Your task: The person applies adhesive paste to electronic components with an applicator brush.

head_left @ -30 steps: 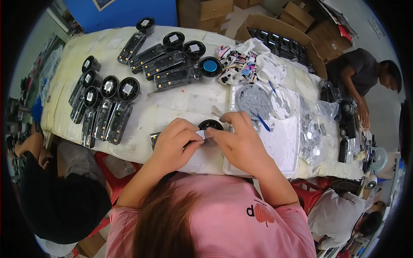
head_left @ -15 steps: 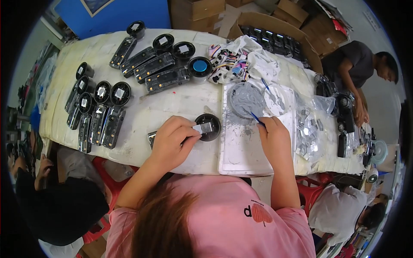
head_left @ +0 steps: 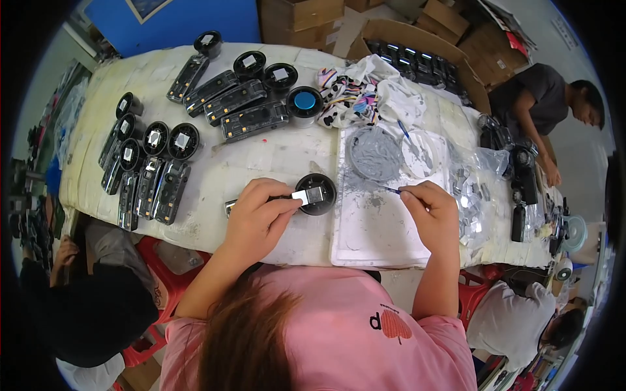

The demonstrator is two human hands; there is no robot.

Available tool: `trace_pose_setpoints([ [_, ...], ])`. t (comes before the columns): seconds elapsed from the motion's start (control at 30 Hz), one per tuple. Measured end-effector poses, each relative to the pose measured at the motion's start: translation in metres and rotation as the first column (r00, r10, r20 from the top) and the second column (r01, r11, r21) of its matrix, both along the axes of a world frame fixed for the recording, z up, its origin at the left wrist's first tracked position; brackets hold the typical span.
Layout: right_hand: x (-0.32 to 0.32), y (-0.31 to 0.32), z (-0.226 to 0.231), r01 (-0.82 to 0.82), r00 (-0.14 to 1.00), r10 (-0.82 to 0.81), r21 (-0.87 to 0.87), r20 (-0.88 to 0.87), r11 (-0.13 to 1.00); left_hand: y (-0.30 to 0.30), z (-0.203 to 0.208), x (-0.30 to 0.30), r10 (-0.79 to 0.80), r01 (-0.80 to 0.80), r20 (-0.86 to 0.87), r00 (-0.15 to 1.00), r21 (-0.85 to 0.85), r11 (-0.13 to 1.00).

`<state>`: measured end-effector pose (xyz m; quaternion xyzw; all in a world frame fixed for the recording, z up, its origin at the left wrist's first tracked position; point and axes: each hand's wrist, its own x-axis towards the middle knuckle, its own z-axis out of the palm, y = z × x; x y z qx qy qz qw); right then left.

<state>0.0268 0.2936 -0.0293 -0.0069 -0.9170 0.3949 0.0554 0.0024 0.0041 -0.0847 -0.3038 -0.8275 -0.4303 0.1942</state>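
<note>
- Writing first: the pink shirt point(head_left: 326, 306) has a red heart-shaped motif point(head_left: 396, 324) with dark lettering beside it. A cardboard box point(head_left: 306, 23) at the back carries a pale label, way too small to read.
- Left hand point(head_left: 259, 212): thumb and fingers pinched together on a small silver plate point(head_left: 302, 197), which sticks out to the right over a black round housing point(head_left: 327, 206).
- That housing sits just right of the left fingertips, between the two hands but closer to the left one. There's a pale grey square point(head_left: 315, 194) inside it. A dark body point(head_left: 229, 207) is mostly hidden by the left hand.
- Right hand point(head_left: 432, 210): fingers closed on a thin blue tool point(head_left: 391, 189), tip pointing left, above a white tray point(head_left: 373, 246). Can't make out the tip clearly.
- On the tray's far part: a round tub of grey paste point(head_left: 376, 154), with a white round lid-like piece point(head_left: 427, 159) beside it, smeared grey.
- Just right of the tray: a clear bag of metal bits point(head_left: 473, 205).
</note>
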Motion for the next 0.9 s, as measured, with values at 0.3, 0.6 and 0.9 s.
trace_pose_setpoints([
  [0.3,0.026,-0.06,-0.023,-0.189,0.947,0.13,-0.181,-0.293,0.965,0.002,-0.002,0.002,0.022,-0.04,0.143,0.989,0.124,0.992],
  [0.6,0.026,-0.069,-0.031,-0.437,0.768,0.493,0.229,-0.409,0.87,0.001,-0.008,0.006,0.043,-0.102,0.299,0.953,0.185,0.977],
  [0.9,0.019,-0.03,-0.018,-0.034,0.894,0.06,0.066,-0.445,0.997,0.023,0.01,-0.005,0.071,-0.098,-0.12,0.99,-0.234,0.967],
])
